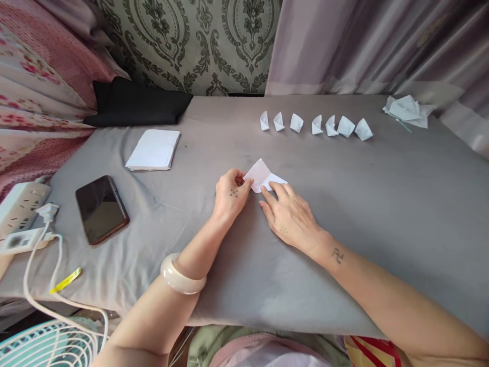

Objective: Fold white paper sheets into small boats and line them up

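A partly folded piece of white paper (258, 174) lies on the grey cloth in front of me, one corner pointing away and a flap spread to the right. My left hand (232, 192) pinches its left corner between thumb and fingers. On the right flap rest the outstretched fingertips of my right hand (290, 211), pressing it flat with the thumb apart. Beyond my hands stands a row of several small folded paper shapes (296, 123). To the left sits a stack of square white paper (153, 149).
A dark phone (102, 209) lies at the left, beside a white power strip (23, 206) with cables. Black folded cloth (137, 103) is at the back left. Loose crumpled paper (408, 110) lies at the far right. A fan (49, 344) stands below the front left edge.
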`<state>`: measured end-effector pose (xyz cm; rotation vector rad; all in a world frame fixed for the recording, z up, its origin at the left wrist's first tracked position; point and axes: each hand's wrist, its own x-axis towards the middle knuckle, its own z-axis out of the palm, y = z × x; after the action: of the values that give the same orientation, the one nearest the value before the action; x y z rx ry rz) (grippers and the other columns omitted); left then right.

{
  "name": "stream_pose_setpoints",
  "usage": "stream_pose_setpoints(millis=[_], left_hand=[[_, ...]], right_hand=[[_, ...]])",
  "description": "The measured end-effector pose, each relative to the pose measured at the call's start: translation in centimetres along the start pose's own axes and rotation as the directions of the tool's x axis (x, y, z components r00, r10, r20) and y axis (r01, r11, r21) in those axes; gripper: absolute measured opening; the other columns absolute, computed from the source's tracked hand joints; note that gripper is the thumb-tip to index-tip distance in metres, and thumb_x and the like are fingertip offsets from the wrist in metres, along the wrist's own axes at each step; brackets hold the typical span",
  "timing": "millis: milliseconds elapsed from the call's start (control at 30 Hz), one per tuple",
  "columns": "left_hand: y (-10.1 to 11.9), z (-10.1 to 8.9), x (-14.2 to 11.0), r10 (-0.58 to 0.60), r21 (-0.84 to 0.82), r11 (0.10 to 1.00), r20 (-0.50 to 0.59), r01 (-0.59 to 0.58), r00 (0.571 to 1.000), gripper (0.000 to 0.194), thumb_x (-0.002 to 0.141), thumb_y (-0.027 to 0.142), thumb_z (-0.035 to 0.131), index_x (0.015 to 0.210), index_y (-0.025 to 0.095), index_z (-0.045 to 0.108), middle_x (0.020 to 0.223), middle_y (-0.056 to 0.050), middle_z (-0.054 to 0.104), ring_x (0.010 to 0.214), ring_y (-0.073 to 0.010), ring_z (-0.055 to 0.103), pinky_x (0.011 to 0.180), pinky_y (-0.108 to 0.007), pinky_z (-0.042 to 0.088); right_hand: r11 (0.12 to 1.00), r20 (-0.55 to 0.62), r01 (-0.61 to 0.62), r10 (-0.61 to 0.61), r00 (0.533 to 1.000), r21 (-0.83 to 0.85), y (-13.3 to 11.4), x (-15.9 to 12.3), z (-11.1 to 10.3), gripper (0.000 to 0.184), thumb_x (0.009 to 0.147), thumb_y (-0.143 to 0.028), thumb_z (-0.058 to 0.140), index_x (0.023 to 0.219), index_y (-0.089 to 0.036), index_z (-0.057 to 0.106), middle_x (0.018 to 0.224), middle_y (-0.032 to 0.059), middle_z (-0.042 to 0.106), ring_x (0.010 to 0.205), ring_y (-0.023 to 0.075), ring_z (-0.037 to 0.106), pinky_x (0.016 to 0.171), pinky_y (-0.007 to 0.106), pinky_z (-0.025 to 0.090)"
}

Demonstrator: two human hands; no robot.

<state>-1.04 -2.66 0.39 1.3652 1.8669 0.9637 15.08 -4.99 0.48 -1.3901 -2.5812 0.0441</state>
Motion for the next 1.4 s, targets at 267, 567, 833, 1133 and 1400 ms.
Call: stream_pose_setpoints(millis=[267, 567, 833, 1133, 1400], left_hand=[[0.2, -0.3, -2.6, -0.058, -0.042, 0.997, 0.177, 0.066, 0.983, 0.030, 0.081, 0.028, 0.047, 0.104, 0.020, 0.063, 0.066, 0.002, 0.060, 0.043, -0.0086, 0.051, 0.049, -0.023, 0.040], [1.8, -0.7, -4.8, 0.004, 0.157, 0.986, 0.328, -0.059, 0.945, 0.033, 0.078, 0.020, 0.049, 0.109, 0.019, 0.059, 0.075, 0.000, 0.061, 0.058, -0.0118, 0.055, 0.053, -0.022, 0.042], [0.7, -0.5, -4.9, 0.349, 0.477, 0.766, 0.254, -0.430, 0.902, 0.035, 0.081, 0.010, 0.045, 0.110, 0.021, 0.061, 0.103, -0.010, 0.051, 0.080, -0.0187, 0.053, 0.063, -0.030, 0.044], [0.0, -0.9, -2.9, 0.591, 0.490, 0.490, 0.422, -0.721, 0.688, 0.027, 0.095, 0.022, 0.041, 0.106, 0.026, 0.065, 0.120, -0.006, 0.060, 0.112, -0.0250, 0.045, 0.088, -0.039, 0.034], [0.1, -0.2, -1.0, 0.433, 0.387, 0.728, 0.380, -0.566, 0.817, 0.023, 0.093, 0.033, 0.045, 0.092, 0.024, 0.066, 0.099, -0.003, 0.067, 0.095, -0.0194, 0.056, 0.091, -0.037, 0.029]], right_hand=[[0.981, -0.082, 0.014, 0.002, 0.997, 0.194, 2.0, 1.5, 0.5, 0.032, 0.095, -0.025, 0.039, 0.115, -0.017, 0.063, 0.115, 0.0123, 0.057, 0.105, 0.0247, 0.051, 0.083, 0.036, 0.048], [0.931, -0.118, 0.152, -0.119, 0.986, 0.333, 5.4, 2.0, 1.0, 0.037, 0.086, -0.002, 0.041, 0.107, -0.017, 0.067, 0.115, 0.0080, 0.064, 0.107, 0.0213, 0.055, 0.090, 0.037, 0.048], [0.939, -0.026, 0.271, -0.272, 0.962, 0.212, 4.4, 0.4, -0.8, 0.040, 0.086, -0.001, 0.040, 0.112, -0.017, 0.066, 0.114, 0.0092, 0.064, 0.102, 0.0228, 0.057, 0.080, 0.038, 0.052], [0.905, 0.000, 0.252, -0.268, 0.963, 0.343, 5.5, 0.4, -1.4, 0.040, 0.086, -0.003, 0.043, 0.109, -0.022, 0.069, 0.119, 0.0043, 0.065, 0.107, 0.0217, 0.058, 0.085, 0.037, 0.052], [0.908, 0.016, 0.253, -0.273, 0.962, 0.334, 5.7, 0.4, -1.6, 0.043, 0.085, -0.001, 0.042, 0.109, -0.023, 0.070, 0.122, 0.0031, 0.064, 0.109, 0.0209, 0.058, 0.086, 0.036, 0.053]])
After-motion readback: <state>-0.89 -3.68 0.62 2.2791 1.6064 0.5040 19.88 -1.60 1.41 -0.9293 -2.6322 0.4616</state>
